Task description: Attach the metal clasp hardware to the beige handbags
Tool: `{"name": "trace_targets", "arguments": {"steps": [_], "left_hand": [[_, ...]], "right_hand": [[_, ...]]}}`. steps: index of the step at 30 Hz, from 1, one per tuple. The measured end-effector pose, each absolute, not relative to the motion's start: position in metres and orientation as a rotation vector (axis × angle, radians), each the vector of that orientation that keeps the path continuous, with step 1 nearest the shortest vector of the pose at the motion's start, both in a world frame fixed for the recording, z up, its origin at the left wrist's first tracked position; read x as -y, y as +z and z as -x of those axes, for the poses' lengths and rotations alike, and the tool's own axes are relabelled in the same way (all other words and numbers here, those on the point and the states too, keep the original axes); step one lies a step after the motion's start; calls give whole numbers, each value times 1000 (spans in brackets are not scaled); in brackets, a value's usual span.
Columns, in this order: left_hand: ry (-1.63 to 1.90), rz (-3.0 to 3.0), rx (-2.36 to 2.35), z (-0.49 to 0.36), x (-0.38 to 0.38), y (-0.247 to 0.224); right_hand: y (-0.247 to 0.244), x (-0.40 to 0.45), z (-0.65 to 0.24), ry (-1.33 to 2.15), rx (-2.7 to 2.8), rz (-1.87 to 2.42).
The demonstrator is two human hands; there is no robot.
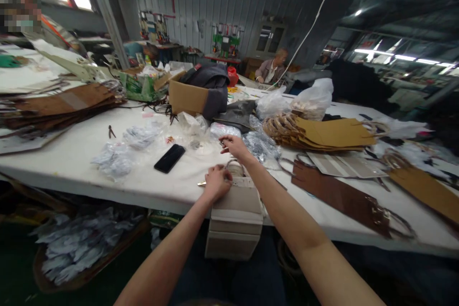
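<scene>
A beige bag panel (pixel 236 201) with a looped handle (pixel 235 168) hangs over the table's front edge in front of me. My left hand (pixel 217 182) is closed on its upper edge, beside the handle. Next to that hand, a small brass-coloured piece (pixel 201 183) shows at the left. My right hand (pixel 234 147) is raised just beyond the handle, thumb and fingers pinched on a small dark piece (pixel 221 142) too small to name. A black phone (pixel 169 158) lies to the left of my hands.
Pliers (pixel 112 131) and crumpled plastic bags (pixel 114 158) lie on the white table (pixel 82 179). A cardboard box (pixel 188 98) stands farther back. Brown (pixel 340 196) and tan bag panels (pixel 333 134) spread rightward, brown ones (pixel 64 100) leftward. A person (pixel 272 68) sits beyond the table.
</scene>
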State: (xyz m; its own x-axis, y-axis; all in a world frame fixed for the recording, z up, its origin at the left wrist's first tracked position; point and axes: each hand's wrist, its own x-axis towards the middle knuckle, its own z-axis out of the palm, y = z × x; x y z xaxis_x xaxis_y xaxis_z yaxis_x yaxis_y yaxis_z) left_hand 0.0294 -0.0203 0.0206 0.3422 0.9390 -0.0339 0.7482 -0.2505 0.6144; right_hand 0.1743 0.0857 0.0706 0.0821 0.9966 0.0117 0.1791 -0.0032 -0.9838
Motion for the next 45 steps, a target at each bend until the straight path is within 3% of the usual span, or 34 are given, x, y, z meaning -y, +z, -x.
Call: {"name": "trace_targets", "arguments": {"steps": [5, 12, 21, 45], "left_hand": [[539, -2076, -1450, -29, 16, 13], [554, -2084, -1454, -30, 15, 11], [435, -2067, -1460, -31, 13, 23], [396, -2046, -1442, -32, 11, 26]], "right_hand": [[74, -1, -227, 965, 1366, 1390], [53, 82, -229, 599, 1775, 1563], [29, 81, -237, 631, 1741, 1581], [38, 71, -231, 662, 1758, 1717]]}}
